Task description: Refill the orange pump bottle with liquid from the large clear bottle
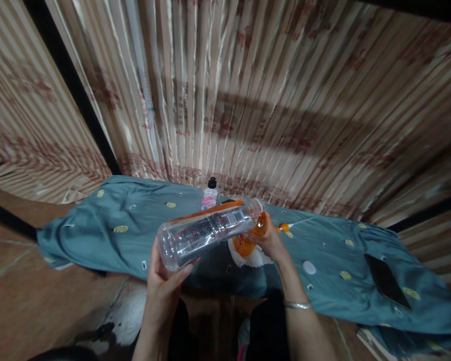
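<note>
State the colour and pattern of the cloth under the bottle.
Teal cloth with small yellow ovals, head view.

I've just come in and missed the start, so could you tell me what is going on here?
A person holds a clear plastic bottle tipped on its side over a table under a teal cloth. The left hand grips its base, while the right hand holds an orange item at its mouth. A small black-capped bottle, a white cap and a dark phone lie on the cloth.
</note>
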Demonstrator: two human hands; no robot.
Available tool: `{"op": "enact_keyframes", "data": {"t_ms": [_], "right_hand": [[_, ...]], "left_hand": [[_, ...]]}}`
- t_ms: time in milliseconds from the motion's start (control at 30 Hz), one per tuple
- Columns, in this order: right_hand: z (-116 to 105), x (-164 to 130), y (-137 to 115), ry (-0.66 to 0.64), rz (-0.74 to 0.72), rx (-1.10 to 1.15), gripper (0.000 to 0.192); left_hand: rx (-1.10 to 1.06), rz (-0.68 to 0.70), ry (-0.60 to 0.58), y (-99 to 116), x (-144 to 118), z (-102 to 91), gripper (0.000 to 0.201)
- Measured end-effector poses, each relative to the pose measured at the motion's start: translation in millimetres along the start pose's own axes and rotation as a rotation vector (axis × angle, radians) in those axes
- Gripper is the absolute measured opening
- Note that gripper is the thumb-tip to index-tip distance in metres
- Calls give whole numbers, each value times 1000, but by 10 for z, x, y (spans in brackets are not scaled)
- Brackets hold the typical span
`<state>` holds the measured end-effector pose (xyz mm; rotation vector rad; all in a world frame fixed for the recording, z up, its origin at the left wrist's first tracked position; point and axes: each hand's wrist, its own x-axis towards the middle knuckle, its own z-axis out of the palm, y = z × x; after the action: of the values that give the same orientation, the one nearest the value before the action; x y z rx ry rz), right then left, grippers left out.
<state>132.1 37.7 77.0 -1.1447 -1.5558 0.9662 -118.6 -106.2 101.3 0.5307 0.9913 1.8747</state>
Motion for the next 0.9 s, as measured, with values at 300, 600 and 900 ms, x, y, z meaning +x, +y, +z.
{"op": "enact_keyframes", "data": {"t_ms": [300,600,900], "right_hand": [[10,-2,-17,7,-4,6,92],[-11,2,-6,5,-23,-12,90],[-9,4,32,21,-35,-41,91]], "left_hand": [[2,-9,-14,2,-32,-6,92],[8,-15,-33,32,-30,32,90],[15,-6,-44,40,-26,28,93]]}}
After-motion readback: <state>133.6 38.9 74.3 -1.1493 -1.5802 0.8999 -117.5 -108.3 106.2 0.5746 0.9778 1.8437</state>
